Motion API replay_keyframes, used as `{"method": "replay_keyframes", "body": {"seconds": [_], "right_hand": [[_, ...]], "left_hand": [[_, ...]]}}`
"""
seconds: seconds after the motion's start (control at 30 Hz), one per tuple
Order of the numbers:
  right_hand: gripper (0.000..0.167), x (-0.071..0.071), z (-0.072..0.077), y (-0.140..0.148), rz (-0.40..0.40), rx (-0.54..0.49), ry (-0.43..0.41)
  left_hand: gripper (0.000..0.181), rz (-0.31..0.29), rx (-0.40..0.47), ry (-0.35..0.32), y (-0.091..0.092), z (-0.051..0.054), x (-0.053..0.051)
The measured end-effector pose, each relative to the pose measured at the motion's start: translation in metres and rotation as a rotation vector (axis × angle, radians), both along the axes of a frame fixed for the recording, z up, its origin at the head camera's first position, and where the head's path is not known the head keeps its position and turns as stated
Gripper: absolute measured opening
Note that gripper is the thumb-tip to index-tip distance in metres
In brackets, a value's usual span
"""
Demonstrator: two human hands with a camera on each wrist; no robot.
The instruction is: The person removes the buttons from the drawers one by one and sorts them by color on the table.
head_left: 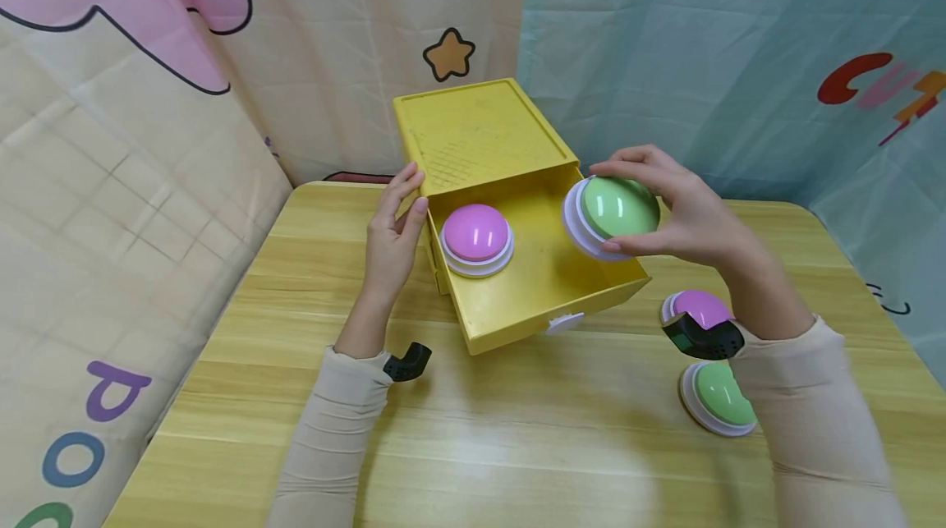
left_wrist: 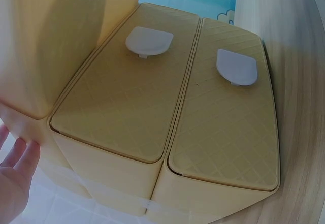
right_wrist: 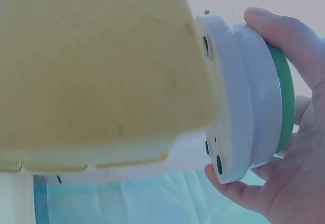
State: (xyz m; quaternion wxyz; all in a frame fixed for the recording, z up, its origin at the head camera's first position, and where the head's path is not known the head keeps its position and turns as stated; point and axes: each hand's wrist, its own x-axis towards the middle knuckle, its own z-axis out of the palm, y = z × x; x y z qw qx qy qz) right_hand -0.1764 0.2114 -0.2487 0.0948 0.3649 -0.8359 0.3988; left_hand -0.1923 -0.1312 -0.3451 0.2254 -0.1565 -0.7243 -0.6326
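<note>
A yellow drawer unit (head_left: 480, 134) stands on the table with its top drawer (head_left: 535, 298) pulled out. My left hand (head_left: 392, 236) rests against the unit's left side near the front corner, fingers fairly straight. Over the drawer's right side, my right hand (head_left: 683, 212) grips a green dome push button (head_left: 621, 208) by its edges, thumb in front and fingers behind. The button is tilted, and its white base (right_wrist: 238, 102) with screw holes shows in the right wrist view. A pink dome push button (head_left: 476, 234) sits inside the drawer at the left.
On the table (head_left: 473, 454) at the right lie another pink button (head_left: 698, 308) and another green button (head_left: 720, 398), each partly hidden by the right arm. Two closed drawers (left_wrist: 122, 92) with white handles show in the left wrist view. Printed curtains (head_left: 665, 60) hang behind.
</note>
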Motion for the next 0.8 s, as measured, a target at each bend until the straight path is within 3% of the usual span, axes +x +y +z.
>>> {"method": "replay_keyframes", "body": {"seconds": [0.07,0.23,0.3,0.4,0.63,0.8], "right_hand": [[0.076,0.004,-0.003,0.01,-0.026,-0.007,0.018],[0.086,0.018,-0.015,0.038,-0.101,-0.018,0.043],[0.092,0.024,-0.021,0.05,-0.141,-0.008,0.04],[0.097,0.036,-0.031,0.07,-0.198,0.001,0.021],[0.089,0.064,-0.055,0.111,-0.328,-0.018,-0.006],[0.095,0.086,-0.075,0.135,-0.465,-0.001,-0.064]], "left_hand": [[0.094,0.002,0.0,0.002,0.0,0.0,0.001],[0.044,0.01,-0.005,-0.01,0.001,0.003,0.003],[0.038,0.013,-0.007,-0.016,0.002,0.005,0.003],[0.038,0.016,-0.01,-0.015,0.002,0.005,0.004],[0.048,0.012,-0.003,0.01,0.0,0.0,0.001],[0.084,0.008,0.0,0.006,0.001,-0.001,0.0]]}}
